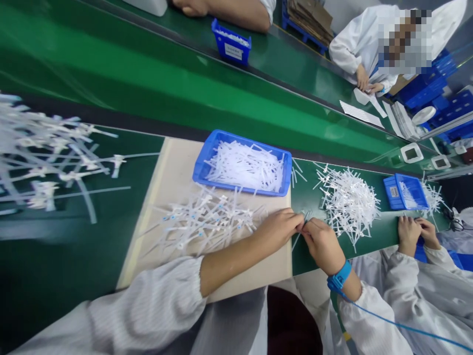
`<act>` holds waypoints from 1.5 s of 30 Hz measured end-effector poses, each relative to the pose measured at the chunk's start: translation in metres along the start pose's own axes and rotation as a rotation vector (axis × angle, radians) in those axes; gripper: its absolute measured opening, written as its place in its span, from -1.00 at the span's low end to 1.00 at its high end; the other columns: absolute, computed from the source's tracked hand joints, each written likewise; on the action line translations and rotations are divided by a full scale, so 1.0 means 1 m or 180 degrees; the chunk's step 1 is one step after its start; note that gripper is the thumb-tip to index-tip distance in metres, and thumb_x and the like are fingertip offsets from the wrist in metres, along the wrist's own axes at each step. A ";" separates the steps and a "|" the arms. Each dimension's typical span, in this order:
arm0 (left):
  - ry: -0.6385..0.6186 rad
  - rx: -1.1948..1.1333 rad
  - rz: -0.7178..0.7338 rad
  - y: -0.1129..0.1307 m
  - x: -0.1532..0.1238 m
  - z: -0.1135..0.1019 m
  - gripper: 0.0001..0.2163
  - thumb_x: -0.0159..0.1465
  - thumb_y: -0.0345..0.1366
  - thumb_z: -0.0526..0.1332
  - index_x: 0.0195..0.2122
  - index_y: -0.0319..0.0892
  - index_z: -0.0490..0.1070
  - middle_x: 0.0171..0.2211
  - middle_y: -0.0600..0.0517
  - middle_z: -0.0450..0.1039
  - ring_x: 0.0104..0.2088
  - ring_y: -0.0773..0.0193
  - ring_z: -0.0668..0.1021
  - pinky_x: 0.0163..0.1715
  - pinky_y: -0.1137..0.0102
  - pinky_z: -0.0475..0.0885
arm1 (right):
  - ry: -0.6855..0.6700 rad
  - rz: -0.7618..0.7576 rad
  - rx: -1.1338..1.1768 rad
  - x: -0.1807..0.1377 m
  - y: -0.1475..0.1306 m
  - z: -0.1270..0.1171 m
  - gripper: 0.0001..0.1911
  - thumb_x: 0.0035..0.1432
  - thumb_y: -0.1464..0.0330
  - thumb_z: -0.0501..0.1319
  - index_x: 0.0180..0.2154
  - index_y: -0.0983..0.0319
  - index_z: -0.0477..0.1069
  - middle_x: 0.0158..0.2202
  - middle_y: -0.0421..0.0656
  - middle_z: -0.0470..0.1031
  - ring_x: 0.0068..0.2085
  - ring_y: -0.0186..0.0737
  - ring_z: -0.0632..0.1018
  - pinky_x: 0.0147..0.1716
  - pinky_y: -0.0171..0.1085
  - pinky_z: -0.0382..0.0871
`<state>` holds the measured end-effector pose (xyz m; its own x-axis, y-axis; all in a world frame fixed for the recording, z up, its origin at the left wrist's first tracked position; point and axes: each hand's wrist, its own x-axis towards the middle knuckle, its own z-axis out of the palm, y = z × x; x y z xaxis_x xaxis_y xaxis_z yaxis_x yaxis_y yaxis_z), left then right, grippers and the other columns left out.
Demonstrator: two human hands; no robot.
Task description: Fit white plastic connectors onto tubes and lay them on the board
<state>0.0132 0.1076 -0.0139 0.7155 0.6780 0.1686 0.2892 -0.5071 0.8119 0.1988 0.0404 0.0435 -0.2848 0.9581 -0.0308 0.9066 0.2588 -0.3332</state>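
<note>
My left hand (283,224) and my right hand (323,246) meet fingertip to fingertip over the board's right edge. Both are closed in a pinch on a thin plastic tube (307,215); a short end of it shows above the fingers, which hide the rest. Left of my hands, a loose pile of white tubes with connectors (207,219), some with blue dots, lies on the beige board (266,266). Behind that pile stands a blue bin (197,170) full of short white tubes. A blue wrist strap (339,277) with a cord circles my right wrist.
Heaps of tube assemblies lie at the right (349,202) and far left (44,162). A green conveyor belt (148,93) runs behind the bench. A co-worker's hands (416,231) work close by on the right, near a small blue bin (393,195). Other people sit across the belt.
</note>
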 end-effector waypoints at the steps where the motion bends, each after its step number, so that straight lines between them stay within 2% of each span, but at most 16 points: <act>1: 0.0002 0.0011 -0.0004 0.000 0.000 0.000 -0.84 0.46 -0.43 0.18 -0.30 -0.12 0.41 -0.32 0.06 0.44 -0.24 0.17 0.51 -0.23 0.31 0.33 | 0.0021 0.0015 0.0025 0.000 0.000 0.001 -0.74 0.43 0.57 0.14 -0.28 0.18 0.47 -0.31 -0.09 0.52 -0.26 -0.07 0.55 -0.24 -0.20 0.44; 5: 0.0021 0.0115 0.0064 0.001 0.000 -0.001 -0.87 0.43 -0.48 0.23 -0.25 -0.11 0.42 -0.30 0.06 0.50 -0.21 0.14 0.52 -0.21 0.32 0.35 | 0.0194 0.0054 0.0506 -0.007 0.005 0.004 -0.84 0.43 0.50 0.21 -0.23 0.18 0.50 -0.27 -0.10 0.53 -0.22 -0.08 0.57 -0.19 -0.18 0.51; 7: 0.0009 0.0200 0.0140 0.001 0.001 -0.001 -0.89 0.43 -0.47 0.25 -0.21 -0.11 0.44 -0.27 0.05 0.54 -0.19 0.13 0.54 -0.19 0.31 0.37 | 0.0316 0.0087 0.0967 -0.015 0.011 0.005 -0.92 0.43 0.43 0.27 -0.10 0.17 0.53 -0.17 -0.09 0.58 -0.20 -0.10 0.59 -0.15 -0.17 0.55; 8: 0.0007 0.0234 0.0178 0.001 0.001 0.000 -0.90 0.44 -0.47 0.26 -0.17 -0.11 0.46 -0.24 0.04 0.56 -0.17 0.12 0.55 -0.17 0.31 0.39 | 0.0419 0.0134 0.1175 -0.020 0.014 0.007 -0.88 0.43 0.40 0.28 -0.03 0.16 0.54 -0.10 -0.07 0.60 -0.19 -0.11 0.61 -0.13 -0.16 0.57; 10: 0.0008 0.0282 0.0259 0.002 0.001 0.001 -0.85 0.45 -0.46 0.25 -0.02 -0.10 0.49 -0.13 0.00 0.61 -0.09 0.09 0.57 -0.08 0.27 0.43 | 0.0755 0.0296 0.1435 -0.030 0.021 0.011 -0.79 0.44 0.37 0.27 0.07 0.14 0.53 0.02 -0.03 0.61 -0.14 -0.11 0.64 -0.10 -0.14 0.59; 12: 0.0049 0.0304 0.0292 0.003 0.000 0.002 -0.74 0.50 -0.43 0.21 0.16 -0.09 0.46 -0.03 -0.04 0.62 -0.02 0.05 0.58 0.01 0.22 0.46 | 0.1203 0.0535 0.1536 -0.039 0.025 0.019 -0.77 0.46 0.35 0.24 0.09 0.14 0.54 0.08 0.00 0.61 -0.04 -0.06 0.66 -0.07 -0.12 0.60; 14: 0.0139 0.0238 0.0235 0.004 -0.001 0.002 -0.68 0.55 -0.39 0.14 0.28 -0.09 0.40 0.00 -0.07 0.60 0.01 0.04 0.58 0.07 0.18 0.47 | 0.1579 0.0785 0.1659 -0.045 0.027 0.029 -0.77 0.47 0.33 0.24 0.08 0.15 0.55 0.07 0.01 0.63 0.03 -0.03 0.66 -0.03 -0.10 0.61; 16: 0.0264 0.0045 0.0147 0.003 -0.001 0.000 -0.67 0.58 -0.34 0.08 0.31 -0.09 0.39 0.03 -0.09 0.59 0.04 0.05 0.58 0.12 0.16 0.47 | 0.1810 0.0997 0.1885 -0.047 0.023 0.039 -0.76 0.47 0.30 0.24 0.09 0.17 0.55 0.01 0.01 0.66 0.00 -0.04 0.69 -0.02 -0.10 0.63; 20: 0.0322 -0.0534 0.0067 0.002 0.001 -0.006 -0.70 0.59 -0.28 0.07 0.24 -0.12 0.46 0.12 -0.13 0.56 0.15 0.06 0.55 0.21 0.15 0.44 | 0.1906 0.1164 0.2484 -0.036 0.003 0.054 -0.74 0.49 0.25 0.23 0.09 0.19 0.54 -0.13 -0.05 0.69 -0.14 -0.11 0.71 -0.16 -0.20 0.64; 25: 0.0175 -0.1187 -0.0229 0.006 0.002 -0.012 -0.81 0.51 -0.20 0.21 0.02 -0.11 0.54 -0.04 -0.05 0.62 -0.05 0.10 0.61 0.06 0.23 0.48 | 0.2032 0.1132 0.3160 -0.015 -0.021 0.064 -0.75 0.49 0.18 0.26 0.01 0.18 0.59 -0.08 -0.05 0.69 -0.16 -0.12 0.68 -0.20 -0.22 0.61; 30: 0.0301 -0.1446 -0.0521 0.008 0.001 -0.013 -0.89 0.41 -0.22 0.33 -0.13 -0.11 0.56 -0.15 0.01 0.63 -0.09 0.12 0.63 -0.01 0.29 0.48 | 0.2118 0.1244 0.3426 -0.014 -0.023 0.069 -0.78 0.45 0.20 0.33 -0.01 0.16 0.62 -0.15 -0.09 0.69 -0.23 -0.14 0.67 -0.19 -0.21 0.61; 33: 0.0423 -0.1401 -0.0349 0.007 0.002 -0.012 -0.95 0.40 -0.30 0.30 -0.20 -0.11 0.54 -0.15 0.01 0.61 -0.11 0.15 0.62 -0.05 0.31 0.47 | 0.2141 0.1206 0.3392 -0.019 -0.021 0.069 -0.79 0.44 0.23 0.34 0.01 0.15 0.64 -0.07 -0.04 0.69 -0.10 -0.06 0.70 -0.10 -0.16 0.63; 36: 0.0498 -0.1251 -0.0119 0.007 0.002 -0.011 -0.91 0.40 -0.37 0.26 -0.28 -0.12 0.51 -0.17 0.02 0.57 -0.14 0.18 0.60 -0.07 0.34 0.46 | 0.2191 0.1090 0.3306 -0.022 -0.021 0.068 -0.83 0.46 0.27 0.33 -0.01 0.15 0.65 -0.04 -0.03 0.68 0.00 -0.02 0.68 0.00 -0.11 0.61; 40: 0.0521 -0.1052 -0.0075 0.006 0.000 -0.010 -0.89 0.38 -0.44 0.26 -0.27 -0.11 0.51 -0.23 0.06 0.57 -0.15 0.19 0.60 -0.08 0.35 0.44 | 0.2241 0.0919 0.3208 -0.021 -0.022 0.062 -0.88 0.45 0.32 0.33 -0.08 0.13 0.66 -0.06 -0.05 0.68 0.03 -0.04 0.66 0.07 -0.11 0.58; 45: 0.0545 -0.1050 0.0169 0.007 -0.001 -0.007 -0.90 0.40 -0.45 0.28 -0.25 -0.11 0.51 -0.23 0.07 0.58 -0.16 0.21 0.60 -0.08 0.36 0.43 | 0.2387 0.1027 0.3150 -0.022 -0.023 0.062 -0.89 0.43 0.31 0.34 -0.12 0.16 0.66 -0.12 -0.04 0.68 -0.03 -0.04 0.67 0.00 -0.12 0.59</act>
<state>0.0100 0.1076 -0.0044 0.5992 0.7487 0.2837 0.0140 -0.3641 0.9312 0.1643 0.0059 -0.0068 0.4404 0.8780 0.1874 0.1930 0.1113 -0.9749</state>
